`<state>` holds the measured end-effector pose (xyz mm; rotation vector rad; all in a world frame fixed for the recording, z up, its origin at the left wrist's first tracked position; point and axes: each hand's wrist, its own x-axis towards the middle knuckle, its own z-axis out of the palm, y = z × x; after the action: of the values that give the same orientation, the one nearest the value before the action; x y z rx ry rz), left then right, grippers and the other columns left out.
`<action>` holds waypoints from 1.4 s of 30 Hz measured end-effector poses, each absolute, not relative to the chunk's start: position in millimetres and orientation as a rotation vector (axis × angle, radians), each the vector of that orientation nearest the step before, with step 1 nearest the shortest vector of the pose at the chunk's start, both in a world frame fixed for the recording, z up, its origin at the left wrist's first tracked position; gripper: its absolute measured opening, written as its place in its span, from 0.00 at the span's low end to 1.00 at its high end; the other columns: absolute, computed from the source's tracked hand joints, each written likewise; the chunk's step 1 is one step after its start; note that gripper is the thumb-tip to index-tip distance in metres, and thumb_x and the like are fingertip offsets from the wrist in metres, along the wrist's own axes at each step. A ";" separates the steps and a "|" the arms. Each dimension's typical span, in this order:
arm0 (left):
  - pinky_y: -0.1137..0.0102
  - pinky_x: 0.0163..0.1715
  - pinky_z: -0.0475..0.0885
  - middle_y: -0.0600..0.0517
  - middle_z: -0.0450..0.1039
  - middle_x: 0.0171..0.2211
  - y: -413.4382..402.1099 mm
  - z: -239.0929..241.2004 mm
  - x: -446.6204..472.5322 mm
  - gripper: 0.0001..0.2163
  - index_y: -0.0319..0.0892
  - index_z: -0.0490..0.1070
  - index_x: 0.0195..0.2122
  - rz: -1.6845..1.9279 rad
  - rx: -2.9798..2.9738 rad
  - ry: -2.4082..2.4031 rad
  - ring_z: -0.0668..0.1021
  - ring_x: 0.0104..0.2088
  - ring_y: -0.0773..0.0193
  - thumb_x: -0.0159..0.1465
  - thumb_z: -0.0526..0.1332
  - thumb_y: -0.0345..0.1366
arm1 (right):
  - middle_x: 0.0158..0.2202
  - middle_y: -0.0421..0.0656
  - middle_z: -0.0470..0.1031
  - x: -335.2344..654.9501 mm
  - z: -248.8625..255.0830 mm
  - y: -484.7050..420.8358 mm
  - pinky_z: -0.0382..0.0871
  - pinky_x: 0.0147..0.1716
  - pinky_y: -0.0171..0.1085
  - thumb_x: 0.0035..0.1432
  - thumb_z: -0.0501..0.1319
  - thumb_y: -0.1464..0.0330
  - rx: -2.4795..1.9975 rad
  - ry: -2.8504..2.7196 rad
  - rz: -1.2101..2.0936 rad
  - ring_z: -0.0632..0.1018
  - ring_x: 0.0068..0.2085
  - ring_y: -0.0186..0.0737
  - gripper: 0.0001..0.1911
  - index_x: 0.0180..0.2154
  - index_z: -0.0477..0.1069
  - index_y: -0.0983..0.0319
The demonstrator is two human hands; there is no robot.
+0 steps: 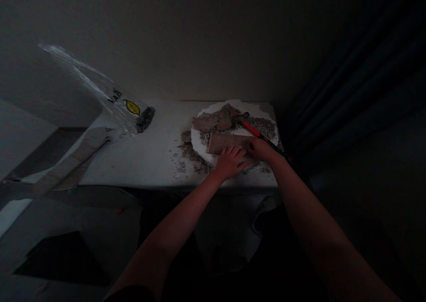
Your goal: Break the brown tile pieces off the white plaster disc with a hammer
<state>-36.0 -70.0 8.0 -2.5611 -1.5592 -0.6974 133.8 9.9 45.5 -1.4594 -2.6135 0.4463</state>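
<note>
A flat perforated brownish slab (226, 142) lies on a white round board (266, 113) on the table. My left hand (230, 160) rests on the slab's near edge, fingers spread and flat. My right hand (260, 149) is closed at the slab's right end; whether it grips anything is too dark to tell. A red-handled hammer (261, 135) lies on the board just beyond my right hand, head pointing far-left. Broken slab pieces (213, 121) lie behind.
Grey crumbs and rubble (188, 153) are scattered on the white table (133, 160) left of the board. A clear plastic bag with a yellow mark (131, 107) sits at the table's left. A dark curtain (359, 84) hangs on the right. The scene is very dim.
</note>
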 end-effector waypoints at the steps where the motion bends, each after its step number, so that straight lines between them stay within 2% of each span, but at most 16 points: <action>1: 0.55 0.48 0.64 0.41 0.71 0.51 -66.9 5.8 -34.1 0.20 0.40 0.70 0.52 -0.676 -2.568 -1.556 0.70 0.51 0.48 0.66 0.57 0.49 | 0.37 0.49 0.78 133.3 45.0 10.5 0.61 0.33 0.34 0.62 0.56 0.71 -1.469 -2.618 0.456 0.74 0.35 0.40 0.07 0.36 0.73 0.65; 5: 0.55 0.48 0.64 0.41 0.72 0.50 -60.8 1.1 -30.3 0.20 0.40 0.71 0.50 -0.690 -2.608 -1.532 0.70 0.51 0.48 0.65 0.58 0.49 | 0.38 0.51 0.77 131.6 43.5 11.9 0.61 0.35 0.34 0.61 0.57 0.72 -1.465 -2.629 0.453 0.74 0.37 0.40 0.06 0.38 0.72 0.66; 12: 0.60 0.50 0.66 0.46 0.76 0.47 -60.4 1.1 -38.5 0.15 0.41 0.73 0.50 -1.091 -2.517 -1.580 0.74 0.48 0.57 0.68 0.55 0.42 | 0.37 0.49 0.76 132.2 41.5 10.9 0.61 0.35 0.35 0.59 0.58 0.72 -1.456 -2.596 0.482 0.73 0.36 0.39 0.04 0.36 0.71 0.65; 23: 0.56 0.51 0.66 0.44 0.77 0.49 -70.8 1.5 -63.5 0.20 0.43 0.69 0.58 -1.006 -2.527 -1.535 0.75 0.50 0.54 0.66 0.57 0.39 | 0.37 0.48 0.76 131.2 45.6 11.3 0.61 0.34 0.35 0.58 0.58 0.72 -1.488 -2.609 0.449 0.72 0.35 0.40 0.03 0.35 0.69 0.63; 27: 0.59 0.50 0.70 0.46 0.77 0.47 -75.2 4.6 -66.8 0.15 0.45 0.73 0.53 -1.215 -2.579 -1.474 0.77 0.49 0.58 0.66 0.58 0.36 | 0.37 0.48 0.75 130.4 48.7 11.0 0.60 0.33 0.35 0.57 0.58 0.72 -1.501 -2.609 0.473 0.72 0.34 0.39 0.02 0.34 0.70 0.63; 32: 0.64 0.46 0.74 0.49 0.79 0.40 -83.2 16.4 -71.5 0.06 0.44 0.75 0.41 -1.601 -2.509 -1.459 0.80 0.42 0.64 0.67 0.59 0.34 | 0.38 0.49 0.76 129.0 48.2 10.7 0.61 0.35 0.34 0.58 0.58 0.73 -1.488 -2.633 0.440 0.73 0.35 0.39 0.03 0.35 0.70 0.65; 42: 0.65 0.46 0.73 0.50 0.77 0.39 -81.4 16.3 -77.4 0.07 0.45 0.76 0.42 -1.470 -2.519 -1.502 0.78 0.42 0.64 0.67 0.58 0.35 | 0.36 0.48 0.77 129.7 48.4 11.5 0.62 0.34 0.35 0.57 0.59 0.73 -1.533 -2.622 0.432 0.73 0.34 0.39 0.03 0.34 0.71 0.64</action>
<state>-77.4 -81.4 16.3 -2.5192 -1.5022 -1.4704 129.7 11.5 48.4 -1.5331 -2.6216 0.4325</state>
